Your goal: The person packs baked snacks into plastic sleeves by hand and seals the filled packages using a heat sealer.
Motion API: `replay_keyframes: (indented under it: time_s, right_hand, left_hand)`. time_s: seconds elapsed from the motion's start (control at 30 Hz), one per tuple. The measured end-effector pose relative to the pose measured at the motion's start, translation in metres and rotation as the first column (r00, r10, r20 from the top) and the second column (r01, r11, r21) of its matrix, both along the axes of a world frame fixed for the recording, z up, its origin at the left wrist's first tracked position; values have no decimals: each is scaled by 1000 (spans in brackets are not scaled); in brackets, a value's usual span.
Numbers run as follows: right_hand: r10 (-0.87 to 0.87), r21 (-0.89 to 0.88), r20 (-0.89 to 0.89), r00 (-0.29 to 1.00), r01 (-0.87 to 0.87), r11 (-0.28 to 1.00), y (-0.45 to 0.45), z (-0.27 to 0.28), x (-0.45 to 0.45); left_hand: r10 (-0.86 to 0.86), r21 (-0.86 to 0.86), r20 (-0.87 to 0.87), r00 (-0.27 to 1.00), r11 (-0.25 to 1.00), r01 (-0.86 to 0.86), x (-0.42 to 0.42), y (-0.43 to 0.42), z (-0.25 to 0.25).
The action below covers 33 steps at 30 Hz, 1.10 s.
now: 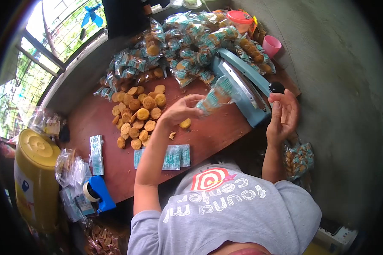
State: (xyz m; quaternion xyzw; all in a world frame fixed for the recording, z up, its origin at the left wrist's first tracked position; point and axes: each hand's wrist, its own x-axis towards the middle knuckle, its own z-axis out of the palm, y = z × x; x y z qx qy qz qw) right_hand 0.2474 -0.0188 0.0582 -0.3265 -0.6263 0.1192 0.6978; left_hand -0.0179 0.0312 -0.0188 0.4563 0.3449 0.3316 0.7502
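One biscuit packet, long axis slanting toward sealer, left hand gripping; right hand at knob, grip unclear.

Your left hand holds a biscuit packet at the blue sealer. Your right hand meets its black knob

Near the far left corner of a reddish-brown table, bright daylight comes through a window with a dark frame and grille, green foliage showing outside. A grey low wall runs below it along the table. Beyond the right edge lies a plain grey surface, whether wall or floor unclear.
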Motion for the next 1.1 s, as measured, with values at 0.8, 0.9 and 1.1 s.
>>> replay_keyframes:
  time_s: [0.8,0.9,1.1]
  right_hand:
    - [249,-216,-62,967,-256,942,3,-14,-26]
    - [263,-263,-57,963,-268,927,4,-18,-30]
    - [337,-291,-55,940,-338,895,8,-28,-46]
  left_hand:
    - [750,38,237,618,629,-777,-156,-33,47]
    - [779,161,142,611,591,-790,-157,-69,23]
    - [868,315,-305,392,480,-819,-162,-148,-1]
